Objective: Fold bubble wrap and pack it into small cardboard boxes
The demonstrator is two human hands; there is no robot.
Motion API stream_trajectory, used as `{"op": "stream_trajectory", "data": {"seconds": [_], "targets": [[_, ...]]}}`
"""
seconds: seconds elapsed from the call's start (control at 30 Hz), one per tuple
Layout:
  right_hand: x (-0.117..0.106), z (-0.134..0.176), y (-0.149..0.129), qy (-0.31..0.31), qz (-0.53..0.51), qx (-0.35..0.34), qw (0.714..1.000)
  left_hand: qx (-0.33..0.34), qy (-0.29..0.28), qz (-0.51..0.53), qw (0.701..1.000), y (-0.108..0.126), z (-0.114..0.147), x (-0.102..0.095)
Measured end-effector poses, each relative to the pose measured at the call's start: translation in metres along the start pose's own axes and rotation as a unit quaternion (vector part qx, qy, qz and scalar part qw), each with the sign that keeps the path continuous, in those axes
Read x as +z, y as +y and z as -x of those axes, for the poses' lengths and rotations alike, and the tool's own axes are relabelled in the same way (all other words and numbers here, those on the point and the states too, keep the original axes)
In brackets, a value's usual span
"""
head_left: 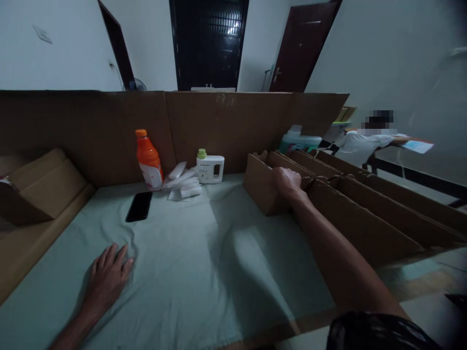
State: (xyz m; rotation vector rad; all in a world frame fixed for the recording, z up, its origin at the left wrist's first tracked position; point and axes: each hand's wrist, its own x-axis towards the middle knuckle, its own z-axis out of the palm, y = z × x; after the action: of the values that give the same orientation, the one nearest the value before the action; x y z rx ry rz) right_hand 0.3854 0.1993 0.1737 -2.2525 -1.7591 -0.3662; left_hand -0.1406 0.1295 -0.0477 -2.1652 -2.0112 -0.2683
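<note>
My left hand (108, 276) lies open on the pale green cloth (175, 272), fingers slightly spread, holding nothing. A black phone (139, 206) rests on the cloth beyond it. To the right, my right hand (288, 182) is closed over the top edge of a divided cardboard box (262, 187); its fingertips are hidden. At the back stand an orange bottle (149, 160) with a white label and a white jug (210, 169) with a green cap. Between these two lies a pile of clear plastic-wrapped packets (184, 182).
A tall cardboard wall (219, 121) runs along the back. An opened carton (47, 187) is at the left edge. Behind the divided box stands a container of blue-green liquid (299, 141). A person in a white shirt (359, 146) sits at another table to the right.
</note>
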Motion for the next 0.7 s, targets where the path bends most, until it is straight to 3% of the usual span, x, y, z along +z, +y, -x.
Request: {"op": "stream_trajectory", "data": {"seconds": [0.1,0.23,0.33,0.4,0.47,0.57,0.63,0.7], "targets": [[-0.001,0.018,0.000,-0.038,0.023,-0.031,0.999,-0.003,0.002,0.035,0.999,-0.003,0.001,0.001],[-0.006,0.064,-0.012,-0.060,0.018,-0.137,0.989,0.005,0.057,0.142,0.988,0.004,0.004,0.006],[-0.017,0.107,-0.011,-0.029,-0.073,-0.267,0.960,0.025,0.085,0.249,0.964,0.031,0.012,0.003],[-0.025,0.133,-0.005,0.027,-0.181,-0.312,0.932,0.046,0.068,0.318,0.944,0.055,0.021,-0.002],[-0.028,0.151,0.003,0.086,-0.295,-0.269,0.913,0.053,0.033,0.377,0.924,0.080,0.027,-0.008],[-0.009,0.159,0.014,0.126,-0.445,-0.076,0.884,0.048,-0.012,0.458,0.887,0.110,0.027,-0.016],[0.020,0.152,0.017,0.080,-0.511,0.044,0.855,0.052,-0.029,0.511,0.857,0.127,0.019,-0.021],[0.055,0.140,0.011,-0.004,-0.564,0.090,0.821,0.062,-0.042,0.562,0.824,0.144,0.006,-0.026]]}}
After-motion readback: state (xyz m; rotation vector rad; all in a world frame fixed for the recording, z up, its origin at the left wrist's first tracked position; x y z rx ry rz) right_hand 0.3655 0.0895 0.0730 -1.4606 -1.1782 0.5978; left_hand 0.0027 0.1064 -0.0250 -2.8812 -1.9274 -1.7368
